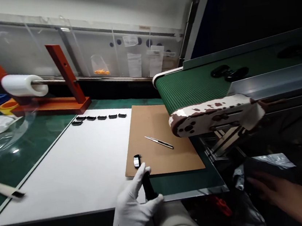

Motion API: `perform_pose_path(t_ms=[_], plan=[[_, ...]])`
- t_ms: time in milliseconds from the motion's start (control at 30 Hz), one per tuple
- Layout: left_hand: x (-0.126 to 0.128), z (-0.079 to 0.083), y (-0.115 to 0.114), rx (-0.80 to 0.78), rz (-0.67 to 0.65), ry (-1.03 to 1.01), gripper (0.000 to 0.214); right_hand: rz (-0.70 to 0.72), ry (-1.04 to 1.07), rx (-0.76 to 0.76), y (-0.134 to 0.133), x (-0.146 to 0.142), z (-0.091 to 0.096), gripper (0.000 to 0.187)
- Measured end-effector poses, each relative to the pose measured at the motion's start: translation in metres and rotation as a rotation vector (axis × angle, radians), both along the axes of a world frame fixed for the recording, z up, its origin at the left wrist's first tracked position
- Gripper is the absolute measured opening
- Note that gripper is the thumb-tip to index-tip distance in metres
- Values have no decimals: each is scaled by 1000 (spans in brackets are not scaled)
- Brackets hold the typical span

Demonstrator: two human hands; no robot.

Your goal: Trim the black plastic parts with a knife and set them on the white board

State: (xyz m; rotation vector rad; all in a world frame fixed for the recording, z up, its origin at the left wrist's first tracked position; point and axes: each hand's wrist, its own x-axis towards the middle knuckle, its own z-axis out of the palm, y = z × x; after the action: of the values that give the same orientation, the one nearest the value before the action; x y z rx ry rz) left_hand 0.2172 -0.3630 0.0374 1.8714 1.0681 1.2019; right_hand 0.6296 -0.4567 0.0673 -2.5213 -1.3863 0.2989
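My left hand, in a white glove, grips a black elongated plastic part between thumb and fingers at the table's front edge. Just beyond the fingertips, a small black piece with a shiny face lies on the brown cardboard sheet. A slim pen-like tool rests on the same sheet. Far to the right and low, my bare right hand reaches among dark and silvery plastic bags. Its fingers are blurred and dim, so whether they hold anything does not show.
Several small black parts form a row on the white sheet. A green conveyor belt carrying black pieces juts in from the right. At left stand a film roll on an orange stand and a white-handled tool.
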Motion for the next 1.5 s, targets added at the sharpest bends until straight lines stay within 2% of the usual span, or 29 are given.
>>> perform_pose_path(t_ms=[67,100,200,300,367,433,533,633,833,967,1067,1233,1333,1500], plan=[[-3,-1,-3,-24,28,-42,71,293,139,-36,48,-59,12,45],[-4,-1,-5,-29,35,-62,72,387,154,-15,76,-89,14,41],[-6,1,-13,-51,64,-124,74,513,118,41,162,-158,-4,28],[-9,6,-19,-98,126,-158,72,593,68,29,223,-193,-38,30],[-11,10,-22,-136,150,-177,71,631,37,19,241,-202,-56,27],[-12,14,-24,-175,159,-217,73,663,33,2,246,-203,-62,23],[-14,18,-27,-233,153,-281,77,707,68,-25,239,-197,-56,23],[-16,21,-29,-258,129,-315,82,715,119,-4,216,-192,-37,24],[-15,29,-36,-238,71,-303,82,797,291,35,128,-201,24,42],[-8,35,-41,-249,-28,-351,83,913,482,23,78,-209,63,32],[-1,40,-46,-271,-75,-398,84,926,524,14,57,-213,80,33],[10,54,-54,-337,-140,-478,86,1054,310,84,43,-222,89,59],[12,59,-58,-374,-171,-525,86,1051,194,104,42,-227,88,60],[14,61,-60,-384,-187,-547,85,1052,142,80,40,-225,84,64]])
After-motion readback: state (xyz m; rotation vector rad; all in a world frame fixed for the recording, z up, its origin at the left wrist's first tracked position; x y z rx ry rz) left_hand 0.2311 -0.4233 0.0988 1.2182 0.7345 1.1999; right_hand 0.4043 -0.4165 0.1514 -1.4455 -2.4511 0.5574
